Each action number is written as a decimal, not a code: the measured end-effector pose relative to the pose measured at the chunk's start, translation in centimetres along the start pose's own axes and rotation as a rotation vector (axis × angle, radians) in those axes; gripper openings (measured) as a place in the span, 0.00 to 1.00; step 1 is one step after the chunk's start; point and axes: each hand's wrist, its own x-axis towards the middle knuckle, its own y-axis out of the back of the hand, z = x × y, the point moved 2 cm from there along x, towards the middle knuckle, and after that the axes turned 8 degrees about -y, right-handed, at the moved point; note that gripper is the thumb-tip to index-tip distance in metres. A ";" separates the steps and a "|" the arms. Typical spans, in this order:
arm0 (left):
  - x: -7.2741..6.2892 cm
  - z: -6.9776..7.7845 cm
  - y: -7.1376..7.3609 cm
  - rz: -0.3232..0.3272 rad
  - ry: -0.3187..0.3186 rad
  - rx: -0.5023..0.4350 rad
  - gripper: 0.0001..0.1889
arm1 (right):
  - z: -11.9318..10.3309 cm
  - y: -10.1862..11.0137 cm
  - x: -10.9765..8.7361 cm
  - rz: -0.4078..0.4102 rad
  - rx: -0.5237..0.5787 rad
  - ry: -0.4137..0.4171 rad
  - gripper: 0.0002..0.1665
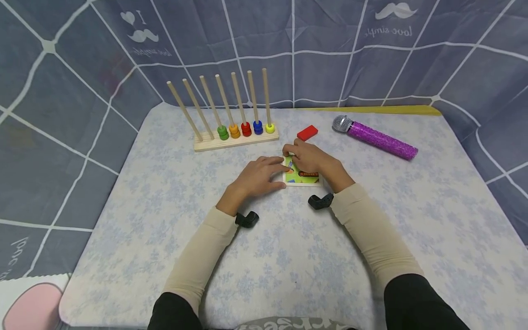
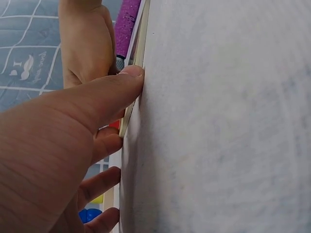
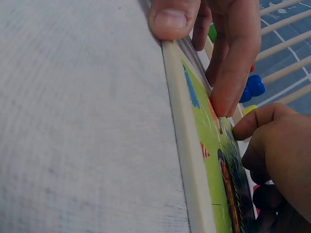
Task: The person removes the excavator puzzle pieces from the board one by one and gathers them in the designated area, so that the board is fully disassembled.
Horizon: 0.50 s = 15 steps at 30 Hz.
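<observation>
2 bare hands meet at 1 wood-edged picture puzzle board (image 1: 309, 179), which lies on the floral tablecloth (image 1: 165, 197) at 12 o'clock from the wearer. On my head feed the left hand (image 1: 259, 176) spreads loosely along the board's 9 o'clock side, thumb against the near corner and 1 fingertip on the picture, with no firm grip. The right hand (image 1: 310, 156) bends over the far edge, fingers curled; I cannot tell whether it pinches anything, because its knuckles cover the tips.

I'd watch that light left-hand contact: a hard push from the right could skid the board across the cloth. Seams cross the picture, so a fingertip catching 1 could lift a piece. The right wrist camera (image 1: 321, 201), near at 5 o'clock, might snag the frame. Overreaching towards 12 could knock the red rectangular block (image 1: 307, 133); towards 2, the glittery purple microphone (image 1: 381, 140) could roll if brushed.
</observation>
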 end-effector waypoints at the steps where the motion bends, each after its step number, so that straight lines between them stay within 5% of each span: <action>1: 0.0 0.0 0.0 0.000 0.002 -0.004 0.27 | 0.0 0.0 0.0 0.000 -0.002 -0.003 0.14; 15: 0.1 0.0 -0.1 -0.015 0.030 -0.009 0.27 | 0.3 0.3 -0.1 0.037 -0.066 -0.024 0.15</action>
